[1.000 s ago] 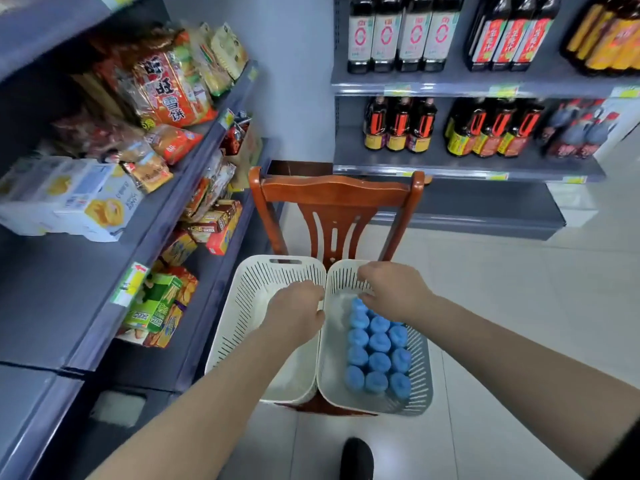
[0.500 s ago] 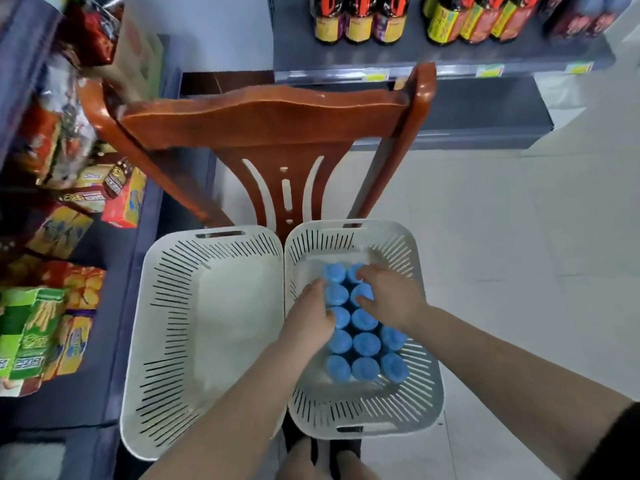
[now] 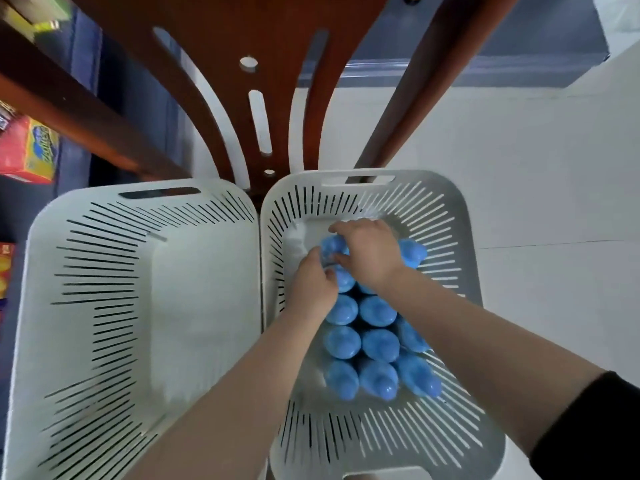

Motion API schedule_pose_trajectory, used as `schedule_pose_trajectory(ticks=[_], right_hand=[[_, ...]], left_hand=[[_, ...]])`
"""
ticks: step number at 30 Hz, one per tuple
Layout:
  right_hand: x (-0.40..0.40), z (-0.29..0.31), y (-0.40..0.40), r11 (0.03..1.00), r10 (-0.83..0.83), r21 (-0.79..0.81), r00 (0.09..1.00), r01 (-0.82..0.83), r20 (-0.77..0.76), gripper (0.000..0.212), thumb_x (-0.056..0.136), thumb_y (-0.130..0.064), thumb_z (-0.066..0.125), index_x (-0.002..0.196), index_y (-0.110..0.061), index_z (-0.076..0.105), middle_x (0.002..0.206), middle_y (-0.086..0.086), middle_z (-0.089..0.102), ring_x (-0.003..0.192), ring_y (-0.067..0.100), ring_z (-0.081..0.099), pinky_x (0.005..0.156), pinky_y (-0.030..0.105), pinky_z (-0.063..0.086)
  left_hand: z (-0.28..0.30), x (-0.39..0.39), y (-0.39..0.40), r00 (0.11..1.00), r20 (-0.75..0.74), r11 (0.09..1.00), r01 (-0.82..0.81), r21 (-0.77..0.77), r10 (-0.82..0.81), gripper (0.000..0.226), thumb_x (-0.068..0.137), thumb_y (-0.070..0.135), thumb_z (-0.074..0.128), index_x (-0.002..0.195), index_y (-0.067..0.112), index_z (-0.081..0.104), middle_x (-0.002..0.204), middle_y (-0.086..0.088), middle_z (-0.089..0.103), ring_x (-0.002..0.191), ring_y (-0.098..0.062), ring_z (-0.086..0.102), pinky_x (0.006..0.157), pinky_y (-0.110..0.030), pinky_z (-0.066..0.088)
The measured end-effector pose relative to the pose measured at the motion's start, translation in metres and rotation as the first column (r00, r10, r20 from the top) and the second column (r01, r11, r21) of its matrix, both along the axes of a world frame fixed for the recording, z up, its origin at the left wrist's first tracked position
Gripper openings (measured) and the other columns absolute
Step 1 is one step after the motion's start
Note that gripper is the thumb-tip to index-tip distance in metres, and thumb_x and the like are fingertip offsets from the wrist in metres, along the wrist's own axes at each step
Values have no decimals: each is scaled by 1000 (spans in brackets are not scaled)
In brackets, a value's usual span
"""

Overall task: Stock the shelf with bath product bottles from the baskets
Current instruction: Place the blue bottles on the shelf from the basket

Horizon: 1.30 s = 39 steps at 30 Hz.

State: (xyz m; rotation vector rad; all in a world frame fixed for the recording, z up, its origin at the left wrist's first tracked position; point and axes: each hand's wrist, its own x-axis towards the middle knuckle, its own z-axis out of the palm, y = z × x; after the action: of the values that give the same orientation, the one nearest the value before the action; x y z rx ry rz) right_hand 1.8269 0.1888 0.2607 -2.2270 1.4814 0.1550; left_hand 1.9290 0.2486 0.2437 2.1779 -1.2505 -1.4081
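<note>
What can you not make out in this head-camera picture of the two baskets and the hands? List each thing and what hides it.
- Bottles: only blue caps show; bodies hidden below.
- Caps under the right hand and left hand: covered, so no full count.
- Right basket: near rim cut off by the bottom edge.
- Left basket: blurred.

Blue-capped bottles (image 3: 377,341) stand packed in right basket (image 3: 446,216).

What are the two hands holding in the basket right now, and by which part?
Each hand grips a blue-capped bottle by its cap: the right hand on the cap at the far end of the cluster, the left hand on the next cap.
</note>
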Motion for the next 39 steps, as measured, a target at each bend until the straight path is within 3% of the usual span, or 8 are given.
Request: schedule_pose_trajectory(ticks=[8,12,16,19,22,25,29,39], right_hand=[[2,11,-3,999,30,-42,999,-30,10,30,91,-24,50,119,-16,57,114,1,65,97,23,57,89,24,24],[-3,47,-3,1000,-23,-7,988,24,150,36,91,-27,55,124,-13,55,118,5,62,104,28,58,92,33,38],[-11,103,0,996,-77,-17,943,87,324,39,89,-28,61,124,-11,57,119,6,63,108,25,58,92,30,40],[-14,156,4,991,-97,-45,906,127,411,40,87,-27,64,123,-11,57,114,6,66,104,22,60,91,25,39],[-11,212,12,988,-125,-19,849,156,513,35,85,-25,67,116,-11,59,104,4,67,94,19,62,90,36,46],[-2,269,25,986,-120,-23,796,166,593,26,83,-24,69,105,-13,60,93,-5,63,78,7,58,83,36,49],[17,334,47,991,-57,-54,749,123,660,16,82,-26,69,94,-21,60,89,-6,65,83,16,61,80,39,51],[92,464,121,984,137,-68,450,-167,882,7,84,-14,67,88,-17,62,83,-6,67,73,-3,60,73,14,45]], left_hand=[[14,-2,0,999,-54,1000,-9,-7,8,40,94,18,45,134,13,42,124,-4,56,112,-21,55,92,-31,42],[41,4,3,999,-36,989,-23,-146,18,28,91,16,49,119,15,50,103,0,63,93,-15,61,79,-27,44],[96,11,9,993,-106,947,-79,-311,48,35,89,8,53,124,15,52,118,3,57,111,-11,52,97,-28,40],[140,20,18,987,-155,921,-86,-380,28,37,87,8,58,122,19,53,116,7,56,111,-11,52,97,-32,43],[192,29,30,974,-225,900,-122,-418,27,38,87,14,64,122,25,53,118,11,56,106,-5,56,93,-29,46],[247,37,46,959,-278,883,-171,-438,47,37,85,13,67,116,27,53,117,8,58,101,-7,58,84,-19,46],[306,47,78,946,-296,805,-277,-524,133,38,82,7,69,113,24,54,111,5,60,95,-13,59,70,-12,48],[416,95,181,921,-283,613,-388,-688,266,44,79,3,71,112,23,51,99,14,62,83,3,61,71,-13,50]])
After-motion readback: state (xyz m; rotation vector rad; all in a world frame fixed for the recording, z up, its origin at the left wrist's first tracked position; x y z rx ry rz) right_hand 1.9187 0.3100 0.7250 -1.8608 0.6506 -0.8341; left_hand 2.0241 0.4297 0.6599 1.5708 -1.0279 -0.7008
